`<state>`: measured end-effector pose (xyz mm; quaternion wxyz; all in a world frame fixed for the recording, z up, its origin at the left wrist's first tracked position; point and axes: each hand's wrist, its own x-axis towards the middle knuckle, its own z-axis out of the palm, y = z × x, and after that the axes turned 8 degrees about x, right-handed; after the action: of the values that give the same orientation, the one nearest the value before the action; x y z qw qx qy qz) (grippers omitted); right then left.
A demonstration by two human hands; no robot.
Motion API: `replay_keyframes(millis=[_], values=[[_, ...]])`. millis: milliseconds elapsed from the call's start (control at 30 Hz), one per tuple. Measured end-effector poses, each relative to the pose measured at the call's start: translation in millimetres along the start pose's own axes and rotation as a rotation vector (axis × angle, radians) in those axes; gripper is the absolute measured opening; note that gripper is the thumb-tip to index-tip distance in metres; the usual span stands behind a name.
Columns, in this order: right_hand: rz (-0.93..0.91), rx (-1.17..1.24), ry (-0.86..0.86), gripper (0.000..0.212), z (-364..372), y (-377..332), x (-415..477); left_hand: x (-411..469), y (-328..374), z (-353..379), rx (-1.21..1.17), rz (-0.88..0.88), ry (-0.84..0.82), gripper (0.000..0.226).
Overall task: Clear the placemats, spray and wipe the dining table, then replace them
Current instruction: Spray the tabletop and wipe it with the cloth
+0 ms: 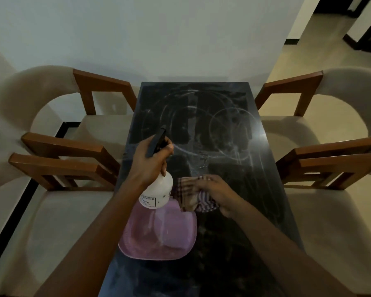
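Dark table (234,99) streaked; spray-and-wipe step in hand. Left hand (152,161) grips bottle (159,191). Right hand (220,195) on cloth (190,197), blurred, grip can't tell. Pink placemat (159,239) lies at near end under bottle. Next probably needs a trigger squeeze, then wiping.

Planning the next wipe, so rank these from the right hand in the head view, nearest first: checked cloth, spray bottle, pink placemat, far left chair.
1. The checked cloth, under the right hand, touching it.
2. The spray bottle, to its left, and the pink placemat, lower left towards the person: too close to call.
3. The far left chair, beyond the table's left edge.
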<state>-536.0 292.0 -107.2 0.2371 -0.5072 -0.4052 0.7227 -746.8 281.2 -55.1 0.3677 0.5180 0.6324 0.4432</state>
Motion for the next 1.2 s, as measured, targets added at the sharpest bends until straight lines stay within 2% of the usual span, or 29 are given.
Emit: replay_keyframes(millis=[67,167,200,367,667,967,1067,1200], values=[[0.044,0.227,0.071,0.018,-35.2,-0.3,5.2,17.4,5.3,16.0,0.020,0.011,-0.022,0.012],[0.132,0.505,0.117,0.039,-83.8,3.2,14.5,40.7,12.4,40.4,0.035,0.003,-0.058,0.011],[0.142,0.580,0.141,0.040,-99.7,2.1,15.5,49.8,14.0,50.0,0.041,0.001,-0.066,0.011],[0.084,0.772,0.220,0.034,-164.5,4.8,31.7,101.4,16.5,94.7,0.085,-0.021,-0.075,0.011],[-0.079,0.718,0.244,0.039,-213.0,-16.5,108.2,198.1,-7.6,159.1,0.136,-0.081,-0.079,0.017],[-0.169,0.804,0.412,0.032,-242.6,-71.2,221.1,306.5,-52.4,190.8,0.169,-0.174,-0.197,0.021],[-0.225,0.696,0.521,0.032,-261.4,-94.5,260.5,330.6,-70.8,195.7,0.177,-0.209,-0.226,0.020],[-0.284,0.462,0.641,0.045,-271.6,-116.7,298.7,352.6,-78.1,205.7,0.167,-0.209,-0.256,0.028]])
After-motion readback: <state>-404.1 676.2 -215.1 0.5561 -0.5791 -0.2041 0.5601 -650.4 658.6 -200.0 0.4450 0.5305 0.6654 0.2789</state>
